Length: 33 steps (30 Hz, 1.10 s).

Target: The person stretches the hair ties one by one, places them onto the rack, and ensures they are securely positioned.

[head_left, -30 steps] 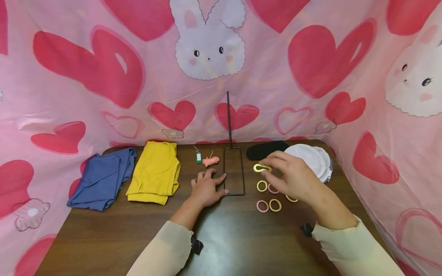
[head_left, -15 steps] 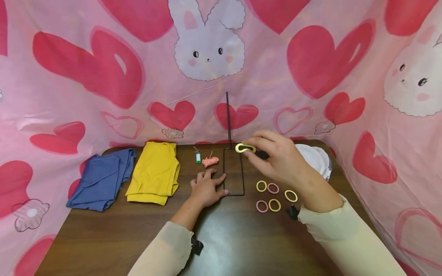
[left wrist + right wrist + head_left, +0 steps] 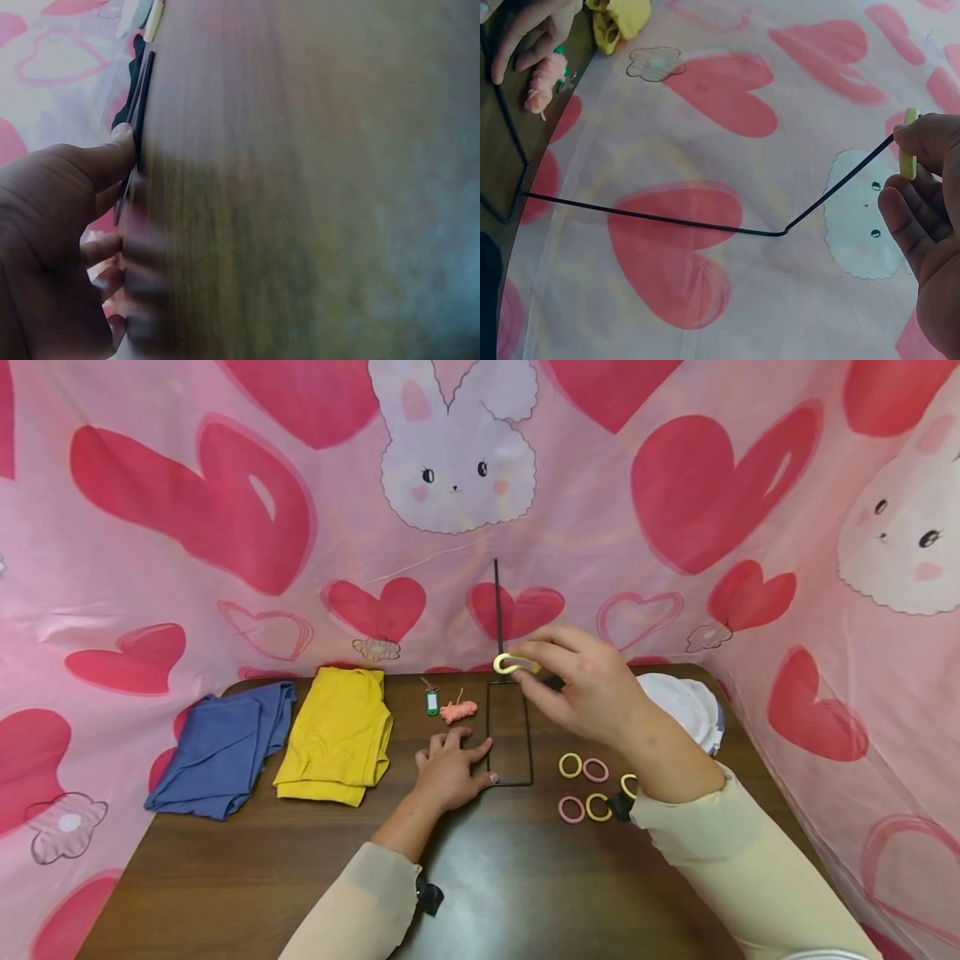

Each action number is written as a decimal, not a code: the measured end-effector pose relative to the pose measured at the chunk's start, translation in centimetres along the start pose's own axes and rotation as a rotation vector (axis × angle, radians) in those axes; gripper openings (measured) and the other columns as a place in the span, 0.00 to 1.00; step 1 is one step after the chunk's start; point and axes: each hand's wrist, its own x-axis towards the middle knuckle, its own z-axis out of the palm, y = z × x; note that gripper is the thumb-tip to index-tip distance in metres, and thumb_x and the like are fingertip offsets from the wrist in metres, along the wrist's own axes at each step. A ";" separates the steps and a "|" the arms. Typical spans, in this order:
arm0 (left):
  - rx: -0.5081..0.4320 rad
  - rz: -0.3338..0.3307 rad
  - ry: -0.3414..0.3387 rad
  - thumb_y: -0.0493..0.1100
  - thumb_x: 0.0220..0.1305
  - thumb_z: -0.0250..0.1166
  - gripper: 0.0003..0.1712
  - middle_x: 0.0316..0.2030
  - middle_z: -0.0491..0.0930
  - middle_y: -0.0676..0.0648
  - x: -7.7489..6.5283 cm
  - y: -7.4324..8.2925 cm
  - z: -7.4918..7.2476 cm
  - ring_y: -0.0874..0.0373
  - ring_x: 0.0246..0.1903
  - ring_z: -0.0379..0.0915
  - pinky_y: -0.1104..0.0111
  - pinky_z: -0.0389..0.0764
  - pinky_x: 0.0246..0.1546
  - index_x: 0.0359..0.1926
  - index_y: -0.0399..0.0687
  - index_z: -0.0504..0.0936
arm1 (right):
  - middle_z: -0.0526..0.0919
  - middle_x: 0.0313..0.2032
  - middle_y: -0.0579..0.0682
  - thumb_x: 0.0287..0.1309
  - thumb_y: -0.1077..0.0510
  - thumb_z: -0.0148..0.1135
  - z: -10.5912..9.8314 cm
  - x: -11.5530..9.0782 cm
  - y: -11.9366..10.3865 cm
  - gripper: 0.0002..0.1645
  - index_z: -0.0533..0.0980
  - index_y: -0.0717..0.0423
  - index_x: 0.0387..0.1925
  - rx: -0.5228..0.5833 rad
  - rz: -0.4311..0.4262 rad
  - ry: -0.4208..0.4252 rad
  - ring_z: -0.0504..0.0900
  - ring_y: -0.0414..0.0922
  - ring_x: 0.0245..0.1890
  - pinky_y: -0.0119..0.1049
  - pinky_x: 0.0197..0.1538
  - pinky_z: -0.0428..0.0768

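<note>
Head view: right hand (image 3: 596, 685) pinches a pale-yellow ring (image 3: 499, 664), apparently threading the black wire stand (image 3: 498, 610); spread left hand (image 3: 448, 770) touches its left side; alignment seems needed next.

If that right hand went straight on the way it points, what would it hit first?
Probably the black rod: in the right wrist view it leads to the yellow ring the right hand pinches, though depth and contact are unclear.

Right hand (image 3: 937, 217) pinches yellow ring (image 3: 909, 159) edge-on at upper end of bent black rod (image 3: 780, 233); can't tell if threaded. Left hand (image 3: 536, 30) touches wire base (image 3: 510, 131), pink yarn (image 3: 546, 81) just beside.
</note>
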 end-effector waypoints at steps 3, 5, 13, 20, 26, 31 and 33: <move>-0.001 -0.005 -0.003 0.70 0.65 0.66 0.38 0.77 0.58 0.48 0.0 0.0 -0.1 0.39 0.71 0.53 0.38 0.57 0.57 0.74 0.75 0.71 | 0.86 0.42 0.52 0.56 0.62 0.75 0.4 0.2 0.7 0.15 0.87 0.58 0.47 -0.016 0.000 0.000 0.83 0.46 0.39 0.41 0.43 0.83; -0.001 -0.008 -0.004 0.70 0.65 0.66 0.38 0.77 0.58 0.48 -0.1 0.0 -0.2 0.39 0.71 0.53 0.38 0.57 0.57 0.74 0.75 0.70 | 0.85 0.41 0.53 0.55 0.62 0.77 0.8 0.5 1.4 0.16 0.88 0.59 0.46 -0.030 0.004 0.004 0.83 0.47 0.39 0.42 0.42 0.83; 0.001 -0.019 -0.007 0.71 0.65 0.66 0.38 0.77 0.58 0.49 0.0 -0.2 0.0 0.40 0.71 0.53 0.39 0.58 0.57 0.74 0.77 0.70 | 0.83 0.45 0.59 0.59 0.64 0.72 3.1 1.9 4.7 0.15 0.86 0.62 0.48 -0.087 0.013 0.029 0.83 0.53 0.44 0.45 0.49 0.84; 0.003 -0.016 -0.010 0.70 0.65 0.66 0.39 0.77 0.59 0.48 -0.1 0.0 -0.1 0.39 0.71 0.53 0.39 0.58 0.56 0.74 0.76 0.70 | 0.88 0.43 0.58 0.59 0.63 0.72 5.1 3.0 7.3 0.13 0.87 0.64 0.46 0.010 0.171 0.151 0.87 0.51 0.33 0.45 0.41 0.86; 0.000 -0.015 -0.022 0.70 0.65 0.67 0.38 0.77 0.58 0.48 -0.1 0.3 -0.2 0.39 0.71 0.53 0.39 0.59 0.56 0.74 0.75 0.70 | 0.90 0.43 0.56 0.60 0.61 0.72 6.3 3.7 9.1 0.13 0.89 0.59 0.46 0.013 0.324 0.186 0.88 0.51 0.33 0.46 0.42 0.85; 0.008 -0.016 -0.020 0.70 0.64 0.67 0.39 0.77 0.59 0.48 -0.1 0.4 -0.3 0.40 0.71 0.53 0.39 0.59 0.56 0.74 0.75 0.70 | 0.88 0.47 0.56 0.61 0.61 0.70 6.8 4.5 9.9 0.14 0.88 0.58 0.49 0.027 0.410 0.173 0.89 0.51 0.36 0.45 0.45 0.86; 0.005 -0.019 -0.021 0.70 0.65 0.67 0.39 0.77 0.59 0.49 -0.1 0.4 -0.4 0.40 0.71 0.53 0.39 0.59 0.56 0.74 0.76 0.70 | 0.87 0.49 0.57 0.62 0.61 0.70 7.0 4.8 10.2 0.16 0.87 0.59 0.51 0.023 0.424 0.169 0.89 0.51 0.37 0.44 0.46 0.86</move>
